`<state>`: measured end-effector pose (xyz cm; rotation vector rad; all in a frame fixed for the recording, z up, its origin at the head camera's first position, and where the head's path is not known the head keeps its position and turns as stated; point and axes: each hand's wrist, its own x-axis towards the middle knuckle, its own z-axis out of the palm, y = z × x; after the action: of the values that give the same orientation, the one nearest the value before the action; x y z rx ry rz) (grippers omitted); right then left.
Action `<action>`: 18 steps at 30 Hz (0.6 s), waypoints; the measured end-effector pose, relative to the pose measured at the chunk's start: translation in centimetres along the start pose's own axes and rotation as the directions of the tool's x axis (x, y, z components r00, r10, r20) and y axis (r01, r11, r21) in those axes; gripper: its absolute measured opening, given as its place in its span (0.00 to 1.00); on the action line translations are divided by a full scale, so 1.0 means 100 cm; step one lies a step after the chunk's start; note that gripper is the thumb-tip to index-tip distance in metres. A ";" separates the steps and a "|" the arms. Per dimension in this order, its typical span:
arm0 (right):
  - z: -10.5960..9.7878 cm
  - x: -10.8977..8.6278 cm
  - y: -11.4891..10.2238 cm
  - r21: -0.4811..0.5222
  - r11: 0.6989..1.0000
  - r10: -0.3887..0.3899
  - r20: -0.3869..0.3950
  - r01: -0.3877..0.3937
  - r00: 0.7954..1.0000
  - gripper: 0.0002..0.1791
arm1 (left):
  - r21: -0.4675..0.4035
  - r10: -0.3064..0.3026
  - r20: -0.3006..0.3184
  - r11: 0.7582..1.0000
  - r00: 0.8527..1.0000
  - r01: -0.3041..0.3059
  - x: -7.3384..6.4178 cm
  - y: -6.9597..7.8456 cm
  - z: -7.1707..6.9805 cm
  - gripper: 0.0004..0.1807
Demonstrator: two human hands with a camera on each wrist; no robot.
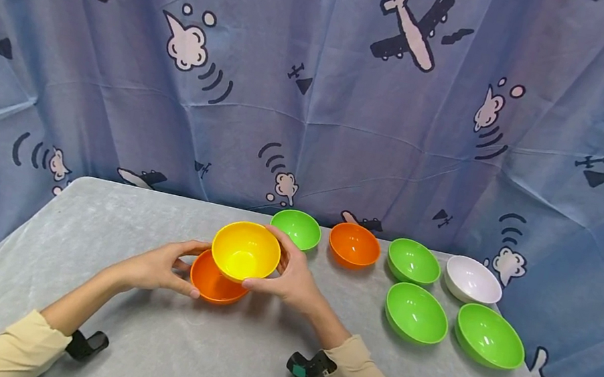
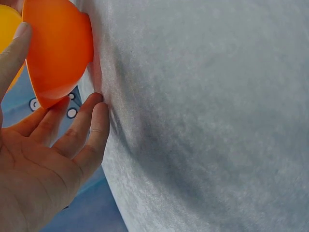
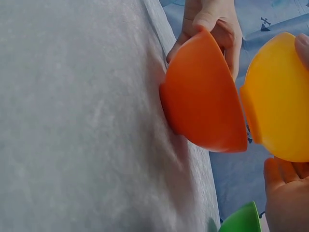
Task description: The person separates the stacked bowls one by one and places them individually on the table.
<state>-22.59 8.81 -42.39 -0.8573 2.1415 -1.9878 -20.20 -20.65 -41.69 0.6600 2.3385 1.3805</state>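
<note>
My right hand (image 1: 292,279) grips a yellow bowl (image 1: 245,251) by its right side, thumb at the near edge and fingers round the far edge. The yellow bowl is upright, held just above an orange bowl (image 1: 217,288) and overlapping its rim in the head view. My left hand (image 1: 162,267) holds the orange bowl from the left. In the left wrist view its thumb (image 2: 18,46) lies at the rim, with fingers on the opposite side. The right wrist view shows the base of the yellow bowl (image 3: 280,99) at the rim of the orange bowl (image 3: 205,96).
Behind the hands stands a green bowl (image 1: 297,229), with another orange bowl (image 1: 354,246) to its right. Further right are several green bowls (image 1: 416,314) and a white bowl (image 1: 472,280). A grey cloth covers the table (image 1: 187,357); a blue patterned curtain (image 1: 261,73) hangs behind.
</note>
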 end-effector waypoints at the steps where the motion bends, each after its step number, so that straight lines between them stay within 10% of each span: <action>1: -0.002 0.000 0.000 -0.002 1.000 0.002 -0.002 -0.002 1.000 0.54 | -0.003 0.001 0.002 1.000 1.000 -0.001 0.000 0.000 0.000 0.50; 18: -0.024 -0.010 -0.001 0.013 1.000 0.028 -0.034 -0.028 0.999 0.55 | -0.012 0.028 0.015 1.000 0.999 -0.028 0.000 0.000 -0.001 0.49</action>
<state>-22.80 11.42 -42.21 -0.7928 2.1452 -2.0149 -20.19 -20.72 -41.63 0.7007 2.3161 1.3950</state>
